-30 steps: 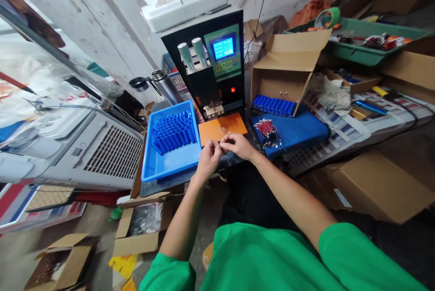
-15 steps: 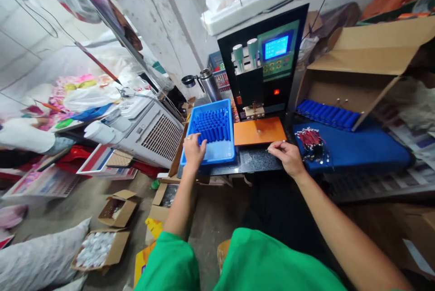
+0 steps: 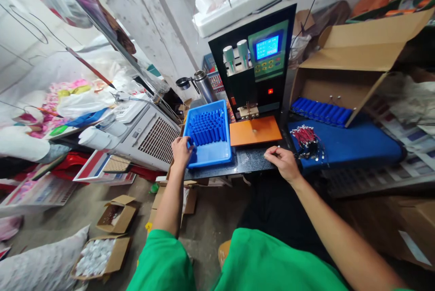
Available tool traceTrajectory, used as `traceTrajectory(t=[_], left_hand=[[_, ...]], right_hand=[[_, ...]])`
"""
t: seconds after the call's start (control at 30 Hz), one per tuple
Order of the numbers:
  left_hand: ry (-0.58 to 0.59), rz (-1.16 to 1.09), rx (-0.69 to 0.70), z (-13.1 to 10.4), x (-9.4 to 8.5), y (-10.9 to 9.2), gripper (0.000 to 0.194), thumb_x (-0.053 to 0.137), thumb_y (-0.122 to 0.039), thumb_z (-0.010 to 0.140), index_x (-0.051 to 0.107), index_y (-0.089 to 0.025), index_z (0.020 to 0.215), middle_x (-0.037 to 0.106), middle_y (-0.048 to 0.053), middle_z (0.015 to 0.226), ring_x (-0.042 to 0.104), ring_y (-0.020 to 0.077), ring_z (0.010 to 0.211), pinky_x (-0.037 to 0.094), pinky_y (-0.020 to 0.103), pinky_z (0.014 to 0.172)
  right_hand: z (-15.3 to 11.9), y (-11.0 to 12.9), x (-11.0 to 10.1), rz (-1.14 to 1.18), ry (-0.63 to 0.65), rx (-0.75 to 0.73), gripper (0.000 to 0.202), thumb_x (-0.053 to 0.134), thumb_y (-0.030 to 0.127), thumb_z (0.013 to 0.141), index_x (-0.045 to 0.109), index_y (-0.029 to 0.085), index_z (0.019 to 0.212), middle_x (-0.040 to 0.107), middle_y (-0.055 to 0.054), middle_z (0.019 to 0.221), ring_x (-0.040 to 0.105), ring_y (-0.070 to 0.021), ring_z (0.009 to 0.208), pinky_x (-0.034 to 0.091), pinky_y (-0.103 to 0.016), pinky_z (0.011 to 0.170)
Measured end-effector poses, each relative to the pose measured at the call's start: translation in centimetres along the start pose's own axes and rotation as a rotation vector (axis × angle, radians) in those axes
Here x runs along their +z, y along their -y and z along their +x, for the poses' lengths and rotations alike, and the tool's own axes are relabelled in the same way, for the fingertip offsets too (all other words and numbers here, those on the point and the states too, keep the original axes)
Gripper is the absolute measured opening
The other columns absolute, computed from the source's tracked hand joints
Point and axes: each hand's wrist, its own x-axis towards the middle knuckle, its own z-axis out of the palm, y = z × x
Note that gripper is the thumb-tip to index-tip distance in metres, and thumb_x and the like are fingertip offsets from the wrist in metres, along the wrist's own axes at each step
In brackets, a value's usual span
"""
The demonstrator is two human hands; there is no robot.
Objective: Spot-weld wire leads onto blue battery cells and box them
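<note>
At the bottom of the frame, two green sleeves [image 3: 163, 261] frame bare forearms that reach up toward a dark worktop [image 3: 244, 160]. Just left of centre, the left hand [image 3: 181, 151] is at the left edge of a blue tray [image 3: 210, 152], its fingers curled; blue shows at the fingertips, but I cannot tell whether that is a held cylinder or the tray wall. Right of centre, the right hand [image 3: 282, 162] is narrow, thumb and forefinger drawn together near the worktop's front edge; anything between them is too small to make out.

The blue cylinders [image 3: 207, 128] stand packed in the upper part of the tray. The step in hand looks like picking one out; the next move would call for a sure thumb-and-finger grip and a lift clear of the wall.

Beyond the right hand lies a bundle of red and black wires [image 3: 306, 139]. Farther up, an orange plate [image 3: 241, 134] lies before a black machine [image 3: 256, 94], with more cylinders [image 3: 321, 112] in an open carton [image 3: 350, 64] at right.
</note>
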Motion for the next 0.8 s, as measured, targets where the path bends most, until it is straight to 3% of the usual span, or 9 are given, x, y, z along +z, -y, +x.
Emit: traceTrajectory(t=[0.13, 0.23, 0.33, 0.5, 0.6, 0.67, 0.8], left_hand=[[0.011, -0.235, 0.005, -0.5, -0.8, -0.3, 0.021, 0.065, -0.025, 0.081, 0.067, -0.022, 0.102, 0.074, 0.007, 0.103, 0.066, 0.0258, 0.104, 0.047, 0.042, 0.102], [-0.135, -0.531, -0.005, -0.8, -1.4, -2.4, 0.022, 0.066, -0.031, 0.08, 0.066, -0.021, 0.1, 0.072, 0.005, 0.096, 0.067, 0.0209, 0.089, 0.053, 0.035, 0.088], [-0.239, -0.832, 0.042, -0.6, -1.7, -7.1, 0.03, 0.069, -0.038, 0.08, 0.065, -0.02, 0.104, 0.07, 0.006, 0.099, 0.067, 0.0183, 0.088, 0.055, 0.032, 0.082], [-0.161, -1.181, 0.152, 1.0, 0.1, -17.7, 0.03, 0.071, -0.034, 0.079, 0.063, -0.018, 0.104, 0.07, 0.007, 0.098, 0.069, 0.017, 0.087, 0.056, 0.03, 0.08], [-0.097, -1.235, 0.149, 2.0, 2.0, -22.0, 0.033, 0.071, -0.031, 0.077, 0.064, -0.018, 0.107, 0.072, 0.007, 0.099, 0.07, 0.0173, 0.087, 0.056, 0.031, 0.084], [-0.041, -1.196, 0.136, 2.3, 3.0, -23.2, 0.031, 0.069, -0.031, 0.078, 0.067, -0.017, 0.105, 0.073, 0.006, 0.095, 0.069, 0.0174, 0.085, 0.056, 0.032, 0.084], [0.06, -1.155, 0.163, 2.6, 3.4, -23.2, 0.027, 0.068, -0.035, 0.078, 0.071, -0.016, 0.097, 0.074, 0.005, 0.087, 0.069, 0.0173, 0.079, 0.055, 0.031, 0.08]], right_hand=[[-0.1, 0.2, -0.1, 0.006, -0.027, 0.011, 0.022, 0.071, 0.04, 0.073, 0.069, 0.019, 0.07, 0.066, -0.002, 0.071, 0.058, -0.0176, 0.069, 0.046, -0.031, 0.067], [0.1, 0.5, -0.3, 0.014, -0.05, 0.027, 0.023, 0.071, 0.042, 0.074, 0.069, 0.019, 0.071, 0.065, -0.002, 0.069, 0.057, -0.0168, 0.065, 0.046, -0.031, 0.065], [0.6, 0.8, -0.3, 0.025, -0.1, 0.035, 0.023, 0.069, 0.043, 0.075, 0.067, 0.02, 0.071, 0.064, -0.001, 0.066, 0.056, -0.0164, 0.063, 0.045, -0.03, 0.062], [1.0, 1.2, -0.2, -0.015, -0.143, 0.005, 0.025, 0.067, 0.045, 0.076, 0.066, 0.02, 0.073, 0.065, -0.003, 0.07, 0.057, -0.017, 0.066, 0.046, -0.03, 0.065], [0.6, 1.3, -0.6, -0.026, -0.156, 0.007, 0.025, 0.067, 0.044, 0.076, 0.065, 0.02, 0.073, 0.065, -0.002, 0.07, 0.057, -0.0168, 0.066, 0.046, -0.031, 0.066], [0.5, 1.3, -1.0, -0.021, -0.174, 0.015, 0.024, 0.067, 0.044, 0.076, 0.065, 0.02, 0.072, 0.064, -0.002, 0.069, 0.056, -0.0164, 0.065, 0.046, -0.031, 0.066], [1.1, 1.4, -1.5, -0.009, -0.188, 0.007, 0.024, 0.067, 0.043, 0.075, 0.065, 0.02, 0.072, 0.063, -0.001, 0.068, 0.056, -0.0164, 0.064, 0.046, -0.031, 0.066]])
